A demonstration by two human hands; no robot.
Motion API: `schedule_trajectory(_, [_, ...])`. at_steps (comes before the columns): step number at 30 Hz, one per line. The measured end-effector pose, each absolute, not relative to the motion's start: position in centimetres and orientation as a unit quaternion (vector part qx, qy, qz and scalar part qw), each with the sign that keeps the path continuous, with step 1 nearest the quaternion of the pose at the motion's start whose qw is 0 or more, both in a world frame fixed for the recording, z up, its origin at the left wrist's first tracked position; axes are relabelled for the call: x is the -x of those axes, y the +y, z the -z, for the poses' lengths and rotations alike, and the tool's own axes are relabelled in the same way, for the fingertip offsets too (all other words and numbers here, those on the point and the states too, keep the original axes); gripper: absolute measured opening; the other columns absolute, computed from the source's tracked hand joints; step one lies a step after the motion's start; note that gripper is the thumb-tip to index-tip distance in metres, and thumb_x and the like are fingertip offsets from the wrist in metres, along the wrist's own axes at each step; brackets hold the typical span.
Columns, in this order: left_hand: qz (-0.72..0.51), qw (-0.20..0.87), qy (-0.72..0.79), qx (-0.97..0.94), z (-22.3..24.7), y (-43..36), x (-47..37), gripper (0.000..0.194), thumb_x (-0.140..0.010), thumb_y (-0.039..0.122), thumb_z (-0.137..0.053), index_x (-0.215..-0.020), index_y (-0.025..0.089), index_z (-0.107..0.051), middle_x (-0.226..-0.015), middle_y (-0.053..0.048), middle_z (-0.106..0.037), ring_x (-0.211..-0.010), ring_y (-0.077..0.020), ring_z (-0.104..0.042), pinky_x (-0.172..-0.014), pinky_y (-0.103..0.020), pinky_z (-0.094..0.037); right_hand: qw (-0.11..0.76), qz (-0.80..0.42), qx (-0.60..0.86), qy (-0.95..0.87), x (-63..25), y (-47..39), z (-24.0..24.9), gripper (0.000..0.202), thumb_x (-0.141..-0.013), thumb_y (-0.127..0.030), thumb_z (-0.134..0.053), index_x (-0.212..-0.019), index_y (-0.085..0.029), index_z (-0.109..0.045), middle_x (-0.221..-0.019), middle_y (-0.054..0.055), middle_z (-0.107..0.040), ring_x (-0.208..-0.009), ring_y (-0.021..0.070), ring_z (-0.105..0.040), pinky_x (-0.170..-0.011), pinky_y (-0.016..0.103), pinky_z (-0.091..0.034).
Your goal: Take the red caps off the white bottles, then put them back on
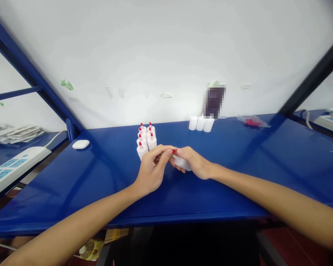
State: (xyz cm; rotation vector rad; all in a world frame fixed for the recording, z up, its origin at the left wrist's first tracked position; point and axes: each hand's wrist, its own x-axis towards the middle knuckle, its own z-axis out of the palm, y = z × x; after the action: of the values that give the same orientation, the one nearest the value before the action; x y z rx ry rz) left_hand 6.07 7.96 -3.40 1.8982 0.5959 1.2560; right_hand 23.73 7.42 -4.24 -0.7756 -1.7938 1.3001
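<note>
My right hand [195,162] is wrapped round a small white bottle [182,162], which lies tilted with its tip toward the left. At that tip my left hand [155,168] pinches a small red cap [174,151] between thumb and forefinger. Part of the bottle is covered by my fingers, so how the cap sits on it cannot be made out. Just behind my left hand, several white bottles with red caps [142,147] stand upright in two rows.
At the back stand three white bottles or containers [200,123] beside a blurred dark object [215,101]. A clear bag with red pieces [253,121] lies right of them on the blue table [224,199]. A white rounded object [81,144] and a power strip [13,166] are leftward.
</note>
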Motion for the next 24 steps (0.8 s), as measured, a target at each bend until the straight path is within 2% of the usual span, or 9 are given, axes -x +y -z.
schedule_trajectory(4, [-0.466,0.415,0.222,-0.749,3.6,8.1,-6.1,0.028,-0.1,0.038,-0.054,-0.098,0.017,-0.072,-0.069,-0.001,-0.066,-0.051,-0.0096,-0.051,-0.048,-0.023,-0.042,0.389,-0.51,0.297,-0.707,-23.7,7.3,4.0,0.057,-0.097,-0.063,-0.038,-0.069,-0.017,-0.055,-0.059,-0.001,-0.05,-0.052,0.011,-0.047,-0.05,0.025,-0.039])
schedule_trajectory(8, [-0.48,0.396,0.224,-0.75,3.7,8.3,-6.0,0.032,-0.101,0.04,-0.052,-0.09,0.017,-0.072,-0.064,0.0,-0.061,-0.047,-0.0087,-0.044,-0.048,-0.023,-0.041,0.399,-0.52,0.306,-0.691,-23.5,7.2,3.9,0.055,-0.095,-0.062,-0.044,-0.069,-0.016,-0.057,-0.058,-0.001,-0.049,-0.051,0.0108,-0.046,-0.049,0.025,-0.039])
schedule_trajectory(14, [-0.439,0.313,0.204,-0.817,3.7,8.9,-5.5,0.033,-0.102,0.032,-0.049,-0.078,0.017,-0.066,-0.07,-0.002,-0.062,-0.066,-0.012,-0.054,-0.061,-0.025,-0.043,0.392,-0.515,0.321,-0.691,-23.6,7.4,3.8,0.056,-0.095,-0.063,-0.043,-0.072,-0.015,-0.061,-0.053,-0.002,-0.049,-0.047,0.0106,-0.046,-0.046,0.025,-0.038])
schedule_trajectory(17, [-0.416,0.279,0.187,-0.845,3.7,9.1,-5.1,0.031,-0.103,0.03,-0.046,-0.081,0.017,-0.065,-0.073,-0.002,-0.06,-0.066,-0.012,-0.05,-0.062,-0.026,-0.041,0.389,-0.51,0.314,-0.7,-23.6,7.5,3.7,0.053,-0.096,-0.059,-0.043,-0.071,-0.015,-0.06,-0.053,-0.002,-0.047,-0.048,0.0105,-0.044,-0.046,0.025,-0.037])
schedule_trajectory(22, [-0.415,0.232,0.168,-0.863,4.1,9.1,-4.9,0.017,-0.098,0.024,-0.054,-0.09,0.017,-0.067,-0.069,0.001,-0.05,-0.06,-0.0098,-0.041,-0.055,-0.024,-0.035,0.381,-0.496,0.288,-0.726,-23.7,7.5,3.8,0.049,-0.097,-0.052,-0.049,-0.065,-0.015,-0.056,-0.054,-0.004,-0.043,-0.048,0.0083,-0.039,-0.045,0.024,-0.032])
schedule_trajectory(24, [-0.42,0.215,0.16,-0.867,4.3,9.0,-5.0,0.014,-0.097,0.022,-0.054,-0.095,0.018,-0.068,-0.07,0.002,-0.05,-0.061,-0.0098,-0.042,-0.055,-0.023,-0.036,0.381,-0.487,0.277,-0.736,-23.7,7.5,3.9,0.05,-0.096,-0.053,-0.05,-0.063,-0.016,-0.054,-0.053,-0.004,-0.042,-0.048,0.0079,-0.037,-0.046,0.024,-0.03])
